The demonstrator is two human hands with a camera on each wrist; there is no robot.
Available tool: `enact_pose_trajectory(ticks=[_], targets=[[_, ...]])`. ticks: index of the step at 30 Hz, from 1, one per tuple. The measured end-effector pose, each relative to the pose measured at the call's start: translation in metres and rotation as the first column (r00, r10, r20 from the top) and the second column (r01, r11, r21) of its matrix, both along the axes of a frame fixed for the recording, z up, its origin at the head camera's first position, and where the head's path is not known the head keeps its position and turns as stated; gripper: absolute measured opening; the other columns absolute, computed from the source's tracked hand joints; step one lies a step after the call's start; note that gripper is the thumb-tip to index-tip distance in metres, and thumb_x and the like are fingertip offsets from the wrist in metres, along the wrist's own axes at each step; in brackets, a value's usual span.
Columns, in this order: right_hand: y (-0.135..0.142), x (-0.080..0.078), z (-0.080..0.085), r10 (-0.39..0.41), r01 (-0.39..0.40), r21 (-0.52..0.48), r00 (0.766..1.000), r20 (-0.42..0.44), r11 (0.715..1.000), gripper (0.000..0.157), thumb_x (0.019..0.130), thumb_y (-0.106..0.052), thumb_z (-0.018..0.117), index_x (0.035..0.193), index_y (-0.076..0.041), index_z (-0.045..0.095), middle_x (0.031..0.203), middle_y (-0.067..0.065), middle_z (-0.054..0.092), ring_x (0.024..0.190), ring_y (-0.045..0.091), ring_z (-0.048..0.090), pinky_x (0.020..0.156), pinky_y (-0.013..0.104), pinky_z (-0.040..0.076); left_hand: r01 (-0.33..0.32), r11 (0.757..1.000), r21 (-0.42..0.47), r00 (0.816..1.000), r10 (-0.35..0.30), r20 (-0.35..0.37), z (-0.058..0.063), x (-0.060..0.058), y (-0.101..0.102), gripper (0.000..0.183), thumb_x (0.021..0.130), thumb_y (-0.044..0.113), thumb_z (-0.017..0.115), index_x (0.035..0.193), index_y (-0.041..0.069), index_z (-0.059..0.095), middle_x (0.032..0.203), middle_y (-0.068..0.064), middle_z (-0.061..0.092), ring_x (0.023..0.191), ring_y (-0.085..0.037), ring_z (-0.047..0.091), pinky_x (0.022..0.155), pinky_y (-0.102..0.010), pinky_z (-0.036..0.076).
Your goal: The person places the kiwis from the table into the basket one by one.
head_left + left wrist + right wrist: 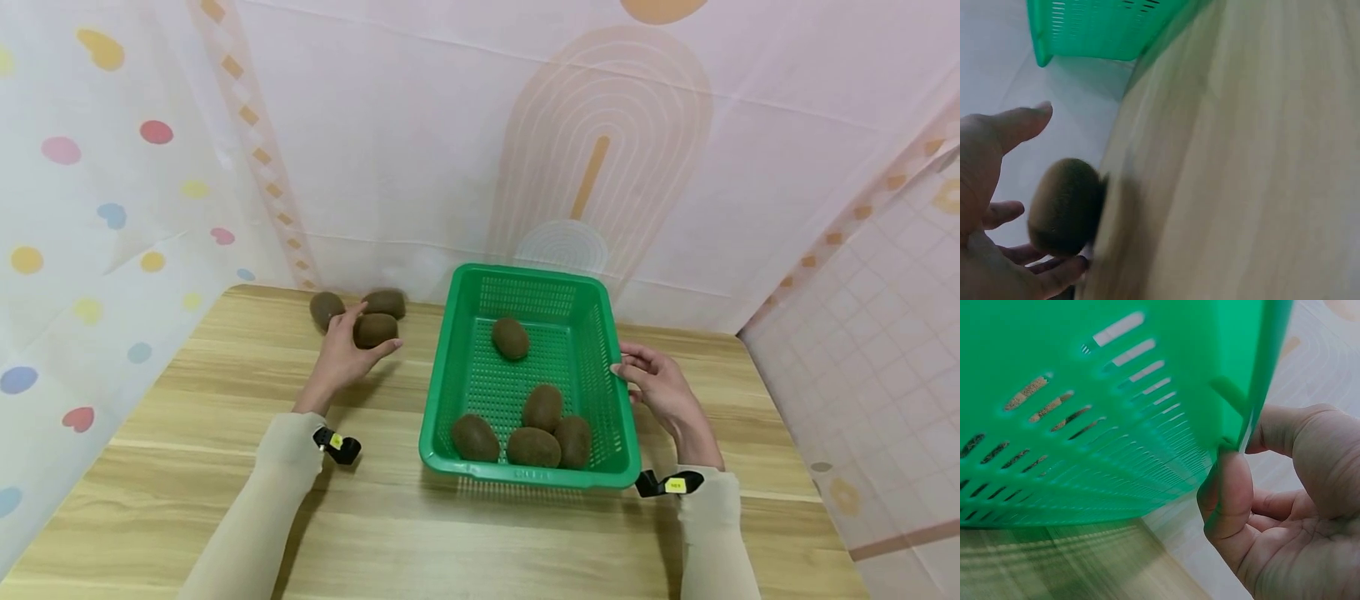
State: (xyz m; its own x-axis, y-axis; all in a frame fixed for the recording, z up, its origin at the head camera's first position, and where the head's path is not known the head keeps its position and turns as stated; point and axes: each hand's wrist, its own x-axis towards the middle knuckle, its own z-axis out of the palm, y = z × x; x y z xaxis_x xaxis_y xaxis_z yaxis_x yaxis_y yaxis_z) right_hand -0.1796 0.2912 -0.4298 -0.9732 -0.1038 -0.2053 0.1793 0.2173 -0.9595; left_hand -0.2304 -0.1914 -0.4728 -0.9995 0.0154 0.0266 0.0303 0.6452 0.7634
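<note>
Three brown kiwifruits lie on the table at the back left. My left hand (345, 354) is spread around the nearest kiwifruit (376, 331), its thumb apart from the fruit; the left wrist view shows a gap between that thumb and the kiwifruit (1065, 206). Beside the fingers are another kiwifruit (326, 310) and one behind (385, 302). A green plastic basket (528, 477) stands at the centre with several kiwifruits inside. On its right side my right hand (660, 387) pinches the rim between thumb and fingers, seen closely in the right wrist view (1285, 506).
The wooden table (375, 533) meets a patterned cloth backdrop (397, 150) right behind the fruits and basket. More cloth hangs at the left and right sides. Inside the basket, one kiwifruit (511, 338) lies toward the back, the others near the front wall.
</note>
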Motion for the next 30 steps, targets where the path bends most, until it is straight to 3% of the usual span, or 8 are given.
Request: enact_pose_trajectory(ticks=[5, 14, 18, 30], targets=[[0.0, 0.0, -0.001, -0.004, 0.004, 0.002, 1.0, -0.001, 1.0, 0.049, 0.103, -0.013, 0.06, 0.148, 0.001, 0.044, 0.104, -0.006, 0.058, 0.081, 0.003, 0.059, 0.066, 0.022, 0.054, -0.04, 0.999, 0.016, 0.999, 0.04, -0.009, -0.008, -0.005, 0.0, 0.093, 0.094, 0.045, 0.074, 0.161, 0.003, 0.026, 0.157, -0.034, 0.03, 0.144, -0.05, 0.034, 0.119, -0.067, 0.03], [0.0, -0.001, -0.002, -0.004, 0.004, 0.003, 1.0, -0.004, 1.0, 0.049, 0.103, -0.013, 0.06, 0.147, 0.001, 0.045, 0.104, -0.006, 0.058, 0.081, 0.004, 0.058, 0.066, 0.022, 0.053, -0.073, 0.997, 0.023, 0.994, 0.075, -0.074, -0.013, -0.009, 0.0, 0.067, 0.096, 0.02, 0.073, 0.151, -0.004, 0.042, 0.152, -0.035, 0.039, 0.139, -0.052, 0.04, 0.116, -0.066, 0.034], [0.0, -0.001, -0.002, 0.003, -0.002, 0.004, 1.0, -0.006, 1.0, 0.049, 0.103, -0.013, 0.059, 0.148, 0.0, 0.044, 0.105, -0.005, 0.058, 0.081, 0.005, 0.057, 0.065, 0.023, 0.052, -0.086, 0.995, 0.055, 0.993, 0.09, -0.08, -0.015, -0.009, -0.001, 0.062, 0.095, 0.016, 0.075, 0.148, -0.002, 0.048, 0.152, -0.03, 0.045, 0.139, -0.049, 0.043, 0.116, -0.063, 0.036], [0.0, 0.0, -0.001, 0.005, -0.004, 0.012, 1.0, -0.014, 1.0, 0.051, 0.103, -0.013, 0.059, 0.149, 0.001, 0.043, 0.106, -0.004, 0.057, 0.081, 0.004, 0.057, 0.064, 0.022, 0.051, -0.12, 0.987, 0.109, 0.989, 0.128, -0.074, -0.015, -0.006, 0.002, 0.057, 0.091, 0.016, 0.08, 0.141, 0.001, 0.057, 0.141, -0.026, 0.056, 0.117, -0.041, 0.056, 0.101, -0.052, 0.047]])
